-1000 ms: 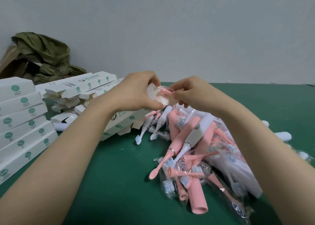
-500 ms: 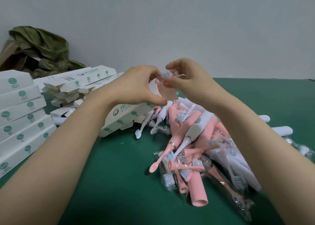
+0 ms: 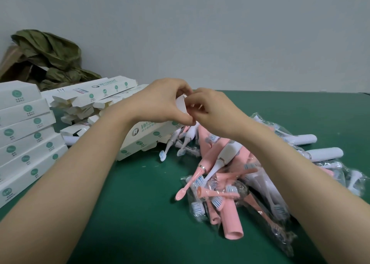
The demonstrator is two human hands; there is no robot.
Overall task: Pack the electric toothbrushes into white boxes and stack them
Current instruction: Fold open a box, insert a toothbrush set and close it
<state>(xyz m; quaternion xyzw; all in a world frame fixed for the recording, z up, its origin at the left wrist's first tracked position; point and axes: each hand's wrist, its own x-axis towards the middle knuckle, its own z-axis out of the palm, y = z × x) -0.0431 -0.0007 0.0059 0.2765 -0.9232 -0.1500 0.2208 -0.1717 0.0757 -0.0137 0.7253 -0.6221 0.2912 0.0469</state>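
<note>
Bench (image 3: 130, 213): green surface, carrying everything listed below.
Toothbrush heap (image 3: 230, 175): near-right part of the bench — pink and white electric toothbrushes lying crosswise, many in clear plastic bags with spare brush heads; none of these are boxed.
Pink handle (image 3: 233, 221): nearest piece of the heap, its open end towards the near edge.
Closed box stack (image 3: 28, 143): left edge of the bench; white boxes with green round marks, laid flat one on another, the stack stepping back as it rises.
White box (image 3: 140, 141): bench centre, beside the far-left side of the heap; tilted, its lower end on the bench, its upper end raised between the two hands with a flap standing open.
Left hand (image 3: 162, 101): over the raised end of the white box, fingers and thumb curled round it — a firm grip.
Right hand (image 3: 212, 109): meets the left at that end; fingers curled, tips pinching at the flap. Whether anything else is in the pinch cannot be told.
White handles (image 3: 324, 152): right side of the bench, apart from the heap's centre, lying flat.
Loose box pile (image 3: 94, 95): far-left area, behind the left hand; white boxes with flaps open, heaped unevenly.
Olive cloth (image 3: 52, 57): far-left corner, crumpled against the wall.
Brown cardboard (image 3: 12, 63): under the cloth, partly hidden.
Wall (image 3: 200, 33): plain grey, behind the far edge.
</note>
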